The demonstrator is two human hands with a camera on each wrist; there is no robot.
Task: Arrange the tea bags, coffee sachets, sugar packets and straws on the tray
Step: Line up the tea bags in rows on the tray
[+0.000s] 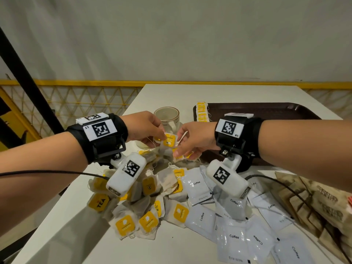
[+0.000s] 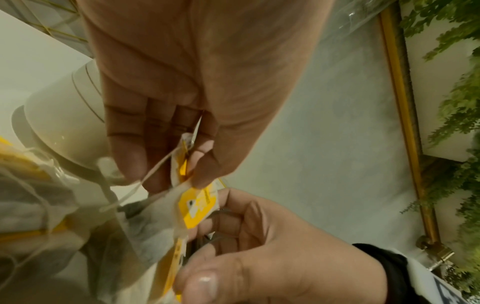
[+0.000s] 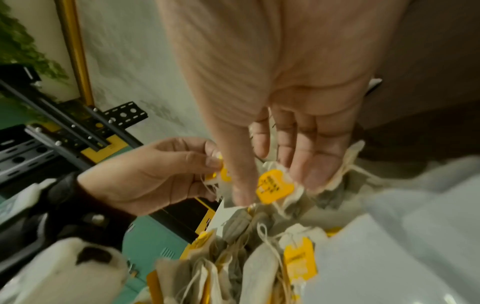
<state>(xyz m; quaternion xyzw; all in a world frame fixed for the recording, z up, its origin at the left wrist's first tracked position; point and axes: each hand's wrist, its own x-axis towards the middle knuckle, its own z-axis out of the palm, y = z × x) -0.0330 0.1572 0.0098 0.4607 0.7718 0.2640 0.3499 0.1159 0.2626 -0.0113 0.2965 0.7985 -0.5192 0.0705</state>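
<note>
Both hands are meeting over the far edge of the tea-bag pile [image 1: 144,204], right in front of the white cup [image 1: 167,119]. The left hand [image 1: 142,126] is pinching a yellow-tagged tea bag [image 1: 168,141] between thumb and fingertips, holding it lifted above the heap. The right hand [image 1: 196,140] is gripping a small bunch of tea bags [image 1: 182,155] under its fingers, with the thumb reaching in toward the tag the left hand is holding; whether it is actually touching that tag I cannot tell. Loose strings are trailing between the bags, so I would guess the two hands are working one bag free of the tangle.

The brown tray [image 1: 282,109] is lying to the right and a little beyond the hands, its long side running left to right across the table [image 1: 190,92]. A row of tea bags [image 1: 202,112] is already sitting along its left end, running front to back. The right hand is plainly the nearer one, so the carry looks like a short move rightward and away over the tray's rim.

Coffee sachets [image 1: 234,225] are lying in a spread nearer the person, and brown sugar packets [image 1: 314,202] are stacked at the right edge, all off the tray. I am not seeing any straws.
</note>
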